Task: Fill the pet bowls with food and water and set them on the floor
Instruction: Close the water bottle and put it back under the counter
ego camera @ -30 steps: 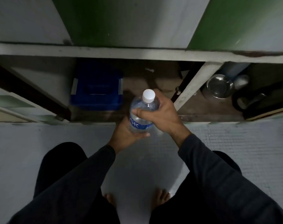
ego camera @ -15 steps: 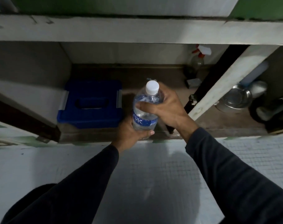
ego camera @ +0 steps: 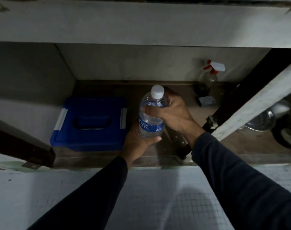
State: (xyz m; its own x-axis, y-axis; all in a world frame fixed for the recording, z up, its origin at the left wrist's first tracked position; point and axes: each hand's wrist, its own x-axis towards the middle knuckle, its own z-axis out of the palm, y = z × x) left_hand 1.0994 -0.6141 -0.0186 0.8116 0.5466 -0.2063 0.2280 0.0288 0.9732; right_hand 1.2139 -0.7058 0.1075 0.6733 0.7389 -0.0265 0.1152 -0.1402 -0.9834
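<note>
A clear water bottle (ego camera: pixel 149 120) with a white cap and a blue label stands upright between both hands, inside the open low cabinet. My left hand (ego camera: pixel 138 140) grips its lower part from below and behind. My right hand (ego camera: pixel 173 112) grips its upper body just under the neck. A steel bowl (ego camera: pixel 259 122) lies in the cabinet's right compartment, partly hidden by the white door edge. A blue lidded box (ego camera: pixel 90 123) with white clips sits to the left of the bottle.
A spray bottle (ego camera: pixel 209 75) with a red and white trigger stands at the back right. An open white cabinet door (ego camera: pixel 257 103) slants across the right side. A dark door edge (ego camera: pixel 20 145) juts in at the left. Pale tiled floor (ego camera: pixel 158 196) lies below.
The view has closed in on the cabinet and dropped lower. The bottle and both hands have moved forward into the cabinet opening, with the same grip.
</note>
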